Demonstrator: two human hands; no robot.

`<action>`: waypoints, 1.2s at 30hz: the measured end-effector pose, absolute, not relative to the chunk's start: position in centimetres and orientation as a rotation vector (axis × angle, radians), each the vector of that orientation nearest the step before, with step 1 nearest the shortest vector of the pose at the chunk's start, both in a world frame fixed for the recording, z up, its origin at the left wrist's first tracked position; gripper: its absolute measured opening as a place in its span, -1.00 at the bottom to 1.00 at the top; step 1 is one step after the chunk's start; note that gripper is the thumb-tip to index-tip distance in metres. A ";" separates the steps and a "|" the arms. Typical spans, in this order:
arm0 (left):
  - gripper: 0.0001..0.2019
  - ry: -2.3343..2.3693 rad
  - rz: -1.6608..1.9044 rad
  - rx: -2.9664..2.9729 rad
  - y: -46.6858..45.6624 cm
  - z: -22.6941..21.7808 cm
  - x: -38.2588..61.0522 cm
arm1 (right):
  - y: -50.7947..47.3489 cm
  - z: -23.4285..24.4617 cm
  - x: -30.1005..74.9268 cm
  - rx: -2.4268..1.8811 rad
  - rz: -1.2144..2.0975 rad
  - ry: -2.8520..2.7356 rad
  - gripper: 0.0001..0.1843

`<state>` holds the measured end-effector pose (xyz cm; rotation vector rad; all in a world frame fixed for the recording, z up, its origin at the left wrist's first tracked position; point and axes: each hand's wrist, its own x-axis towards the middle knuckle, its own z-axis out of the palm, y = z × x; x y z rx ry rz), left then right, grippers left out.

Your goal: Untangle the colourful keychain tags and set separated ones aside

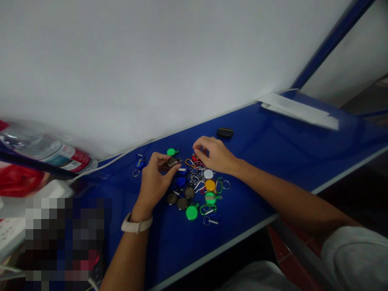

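Note:
My left hand (156,178), with a light band at the wrist, pinches a black badge reel (172,163) between thumb and fingers. My right hand (216,154) is closed with fingertips together, just above a red badge reel (196,157); I cannot make out what it grips. Beneath and between my hands lies a pile of badge reels with metal rings and carabiner clips: blue (181,182), black (182,203), white (208,174), yellow (210,185) and green (191,212). Behind my left hand lies another green reel (171,152).
A blue reel (140,163) lies apart on the left of the blue table (242,206). A small black case (225,133) sits near the wall. White papers (300,111) lie far right. On the left are a large plastic bottle (48,149), a white cable (112,161) and a power strip (15,226).

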<state>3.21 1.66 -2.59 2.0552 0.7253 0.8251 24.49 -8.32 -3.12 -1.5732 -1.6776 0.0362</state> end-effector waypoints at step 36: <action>-0.69 0.690 0.873 1.975 1.7 -2.3 3.3 | -9.0 -1.8 24.9 -1.523 0.427 -2.254 -0.92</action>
